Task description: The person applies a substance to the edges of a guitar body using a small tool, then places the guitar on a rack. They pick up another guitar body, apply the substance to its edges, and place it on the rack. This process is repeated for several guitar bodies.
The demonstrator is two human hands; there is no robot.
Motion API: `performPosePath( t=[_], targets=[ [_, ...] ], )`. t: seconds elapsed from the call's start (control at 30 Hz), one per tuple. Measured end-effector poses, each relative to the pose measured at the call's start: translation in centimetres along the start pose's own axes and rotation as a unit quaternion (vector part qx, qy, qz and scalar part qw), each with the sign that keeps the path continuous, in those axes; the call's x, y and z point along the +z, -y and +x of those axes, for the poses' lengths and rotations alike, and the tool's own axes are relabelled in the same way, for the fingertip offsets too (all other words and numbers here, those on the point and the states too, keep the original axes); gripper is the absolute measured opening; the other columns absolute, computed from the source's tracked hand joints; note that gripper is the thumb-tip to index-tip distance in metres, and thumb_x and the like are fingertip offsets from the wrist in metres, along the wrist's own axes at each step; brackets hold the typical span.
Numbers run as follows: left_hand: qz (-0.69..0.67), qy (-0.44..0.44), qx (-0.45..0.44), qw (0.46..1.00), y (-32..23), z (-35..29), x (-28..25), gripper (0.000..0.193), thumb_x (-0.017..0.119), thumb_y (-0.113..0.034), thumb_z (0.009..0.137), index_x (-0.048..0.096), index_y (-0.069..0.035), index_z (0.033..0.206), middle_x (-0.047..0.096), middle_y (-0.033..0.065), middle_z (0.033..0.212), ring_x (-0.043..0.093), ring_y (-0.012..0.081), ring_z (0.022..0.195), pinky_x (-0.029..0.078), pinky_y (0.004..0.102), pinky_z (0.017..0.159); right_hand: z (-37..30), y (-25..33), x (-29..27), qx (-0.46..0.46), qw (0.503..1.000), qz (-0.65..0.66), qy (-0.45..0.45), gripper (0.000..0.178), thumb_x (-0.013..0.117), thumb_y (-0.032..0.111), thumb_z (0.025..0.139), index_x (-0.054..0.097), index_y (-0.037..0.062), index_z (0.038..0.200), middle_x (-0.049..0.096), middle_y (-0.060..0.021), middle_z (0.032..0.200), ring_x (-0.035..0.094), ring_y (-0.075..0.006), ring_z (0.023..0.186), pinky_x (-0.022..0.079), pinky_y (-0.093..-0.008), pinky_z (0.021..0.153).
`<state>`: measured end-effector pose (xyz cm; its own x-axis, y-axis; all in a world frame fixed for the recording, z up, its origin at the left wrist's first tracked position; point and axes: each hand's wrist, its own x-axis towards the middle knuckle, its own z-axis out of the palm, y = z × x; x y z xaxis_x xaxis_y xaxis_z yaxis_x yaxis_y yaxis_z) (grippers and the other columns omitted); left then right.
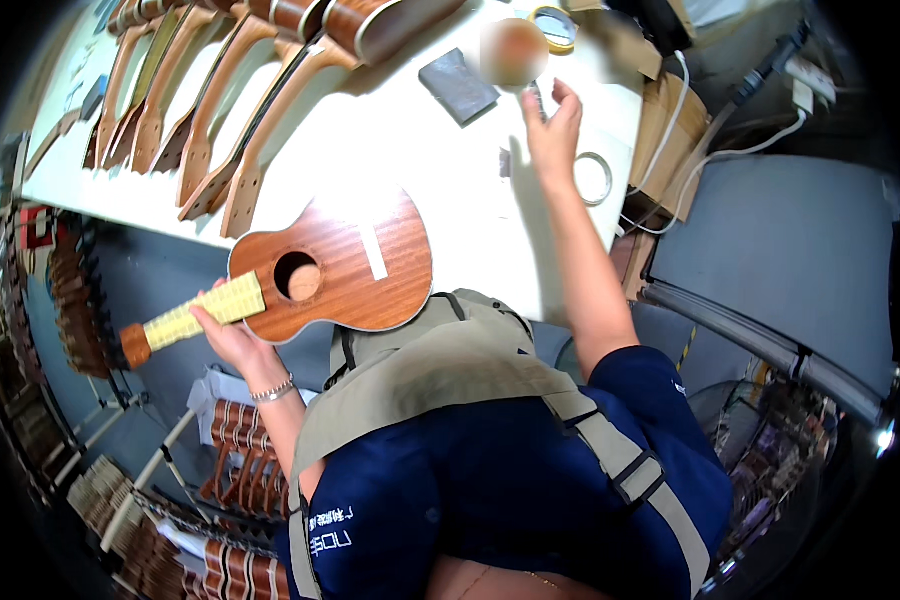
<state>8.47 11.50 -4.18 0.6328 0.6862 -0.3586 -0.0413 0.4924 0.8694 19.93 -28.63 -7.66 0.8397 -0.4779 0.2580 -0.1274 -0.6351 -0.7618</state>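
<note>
A brown wooden ukulele [355, 262] leans across my front at the table's near edge, its body partly over the tabletop. Yellowish tape [210, 308] covers its fretboard, and a pale strip [373, 250] lies on its top beyond the sound hole. My left hand [232, 338] is wrapped round the neck from below. At the far right of the table, my right hand [555, 135] has a slim dark tool [538, 98] between thumb and fingers; its exact kind is unclear. Just beyond is a blurred round brownish object [515, 52].
Several ukuleles with bare necks [270, 130] lie at the back left of the white table [370, 130]. A grey rectangular pad [458, 86], a yellow tape roll [553, 30] and a pale tape roll [593, 178] lie rightward. White cables [715, 150] hang beside cardboard; racks of instrument parts [245, 455] stand lower left.
</note>
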Motion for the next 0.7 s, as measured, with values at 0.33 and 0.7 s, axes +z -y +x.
performPosePath(
  t=[0.33, 0.7],
  targets=[
    [0.134, -0.018, 0.007, 0.991, -1.0, 2.4, -1.1, 0.026, 0.064, -0.019, 0.084, 0.049, -0.003, 0.099, 0.057, 0.0068, 0.088, 0.056, 0.0141, 0.082, 0.049, 0.0285, 0.074, -1.6, 4.3, -1.7, -0.127, 0.96, 0.004, 0.248, 0.039, 0.047, 0.001, 0.085, 0.052, 0.0118, 0.123, 0.061, -0.0108, 0.084, 0.059, -0.0214, 0.074, 0.048, -0.0312, 0.07],
    [0.208, -0.015, -0.023, 0.978, -1.3, 5.6, -2.6, 0.032, 0.07, -0.018, 0.079, 0.051, -0.001, 0.099, 0.06, 0.0083, 0.089, 0.058, 0.0132, 0.08, 0.048, 0.0256, 0.074, -8.5, 6.5, 0.4, -0.215, 0.847, 0.067, 0.481, 0.032, 0.059, 0.004, 0.077, 0.068, 0.0231, 0.1, 0.063, -0.0002, 0.082, 0.057, -0.0181, 0.075, 0.047, -0.0307, 0.067]
  ],
)
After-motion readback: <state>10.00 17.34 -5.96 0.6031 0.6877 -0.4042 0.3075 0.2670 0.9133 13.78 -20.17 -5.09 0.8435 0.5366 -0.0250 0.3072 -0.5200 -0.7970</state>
